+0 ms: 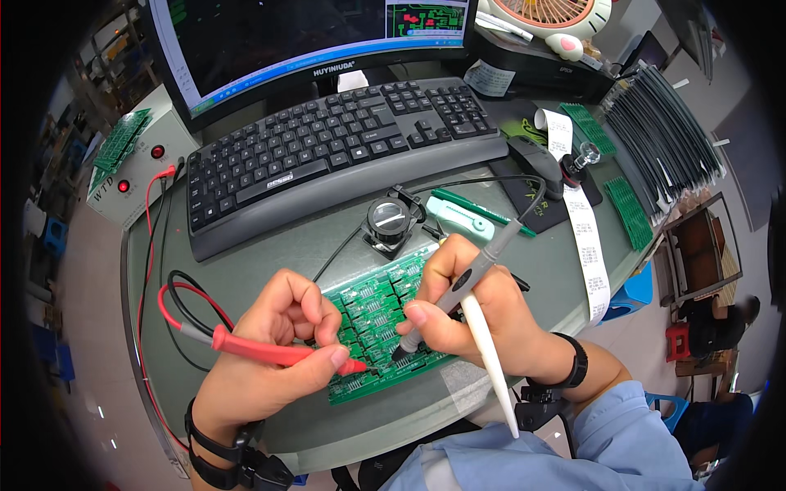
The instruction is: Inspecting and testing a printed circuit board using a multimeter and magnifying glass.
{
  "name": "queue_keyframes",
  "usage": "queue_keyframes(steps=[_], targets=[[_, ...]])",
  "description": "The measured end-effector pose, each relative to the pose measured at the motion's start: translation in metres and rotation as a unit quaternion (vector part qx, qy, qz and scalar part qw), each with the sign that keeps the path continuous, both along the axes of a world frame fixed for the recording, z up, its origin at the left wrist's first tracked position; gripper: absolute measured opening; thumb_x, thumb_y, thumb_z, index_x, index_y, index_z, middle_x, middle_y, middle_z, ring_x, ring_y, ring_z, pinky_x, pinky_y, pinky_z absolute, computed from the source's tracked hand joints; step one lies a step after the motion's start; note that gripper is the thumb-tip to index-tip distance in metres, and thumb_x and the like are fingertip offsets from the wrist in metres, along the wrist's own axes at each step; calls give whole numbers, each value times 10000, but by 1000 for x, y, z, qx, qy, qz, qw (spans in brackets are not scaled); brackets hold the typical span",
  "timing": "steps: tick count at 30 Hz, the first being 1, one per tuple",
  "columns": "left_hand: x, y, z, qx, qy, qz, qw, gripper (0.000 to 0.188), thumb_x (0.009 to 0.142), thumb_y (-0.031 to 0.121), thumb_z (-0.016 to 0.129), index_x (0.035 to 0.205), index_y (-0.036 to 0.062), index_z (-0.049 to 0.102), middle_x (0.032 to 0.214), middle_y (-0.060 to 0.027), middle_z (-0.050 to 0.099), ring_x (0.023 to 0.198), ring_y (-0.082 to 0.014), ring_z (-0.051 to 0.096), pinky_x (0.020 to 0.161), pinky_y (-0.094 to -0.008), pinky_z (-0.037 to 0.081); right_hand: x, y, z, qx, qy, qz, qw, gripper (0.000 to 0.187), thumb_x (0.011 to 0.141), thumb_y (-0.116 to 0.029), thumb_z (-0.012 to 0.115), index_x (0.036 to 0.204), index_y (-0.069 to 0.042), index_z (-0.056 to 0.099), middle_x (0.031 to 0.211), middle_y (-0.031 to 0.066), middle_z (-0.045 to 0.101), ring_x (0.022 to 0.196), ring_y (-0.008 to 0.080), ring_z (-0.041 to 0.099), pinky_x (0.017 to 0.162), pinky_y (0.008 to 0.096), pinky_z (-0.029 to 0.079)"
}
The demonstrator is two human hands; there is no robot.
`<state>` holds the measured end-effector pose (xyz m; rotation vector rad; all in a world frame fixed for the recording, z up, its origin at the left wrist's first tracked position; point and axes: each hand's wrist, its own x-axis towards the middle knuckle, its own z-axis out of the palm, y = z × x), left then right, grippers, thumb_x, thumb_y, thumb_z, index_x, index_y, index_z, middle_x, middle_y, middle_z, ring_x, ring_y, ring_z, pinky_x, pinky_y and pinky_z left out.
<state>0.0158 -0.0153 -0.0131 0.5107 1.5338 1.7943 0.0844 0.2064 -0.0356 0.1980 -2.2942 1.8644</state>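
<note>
A green circuit board panel (360, 309) with repeated small boards lies on the table between my hands. My left hand (274, 368) is closed round a red test probe (266, 349), its tip at the board's lower middle. My right hand (512, 319) grips a grey test probe (473, 277) slanting down onto the board, its dark tip close to the red one. Between the same fingers runs a slim white tapered stick (490, 360), pointing back toward my body; its kind is not clear. Whether the tips touch the board I cannot tell. My right fingers hide part of the panel.
Behind the board are a black magnifier loupe (388, 219), a mint-coloured cutter (460, 219) and a green pen (483, 213). Farther back stand a keyboard (327, 155), a mouse (536, 168) and a monitor (278, 49). Probe leads reach a white box (143, 172). A paper strip (588, 254) hangs at right.
</note>
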Motion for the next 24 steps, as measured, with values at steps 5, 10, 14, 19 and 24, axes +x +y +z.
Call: queue_keyframes(steps=[5, 10, 14, 19, 24], targets=[[1, 2, 2, 0, 2, -5, 1000, 340, 812, -15, 662, 975, 89, 382, 874, -18, 483, 781, -45, 462, 718, -231, 484, 2, 3, 9, 29, -38, 28, 998, 246, 875, -94, 660, 844, -34, 424, 730, 31, 530, 686, 106, 628, 610, 278, 563], [1, 2, 5, -8, 8, -5, 1000, 330, 817, -24, 649, 970, 83, 376, 876, -20, 478, 784, -46, 468, 739, -243, 510, 2, 3, 11, 31, -48, 27, 998, 250, 873, -97, 661, 842, -33, 422, 745, 34, 514, 694, 104, 619, 632, 291, 579], [0, 1, 4, -20, 7, -11, 1000, 325, 821, -23, 642, 967, 81, 371, 879, -18, 476, 777, -47, 480, 730, -238, 510, 2, 3, 7, 4, -47, 20, 999, 255, 875, -100, 657, 841, -39, 412, 758, 37, 507, 695, 98, 604, 664, 305, 592], [2, 2, 6, -18, 11, -8, 1000, 317, 826, -19, 636, 966, 81, 369, 878, -16, 474, 771, -49, 490, 706, -232, 501, 4, 3, 8, 3, -48, 26, 999, 265, 877, -105, 661, 844, -43, 405, 749, 45, 531, 690, 91, 594, 677, 310, 595], [2, 1, 4, -19, 16, -11, 1000, 315, 826, -20, 634, 963, 81, 369, 876, -15, 472, 771, -49, 492, 697, -232, 501, 4, 3, 9, 5, -48, 30, 998, 272, 875, -110, 668, 846, -43, 405, 736, 52, 553, 692, 95, 602, 674, 309, 592]])
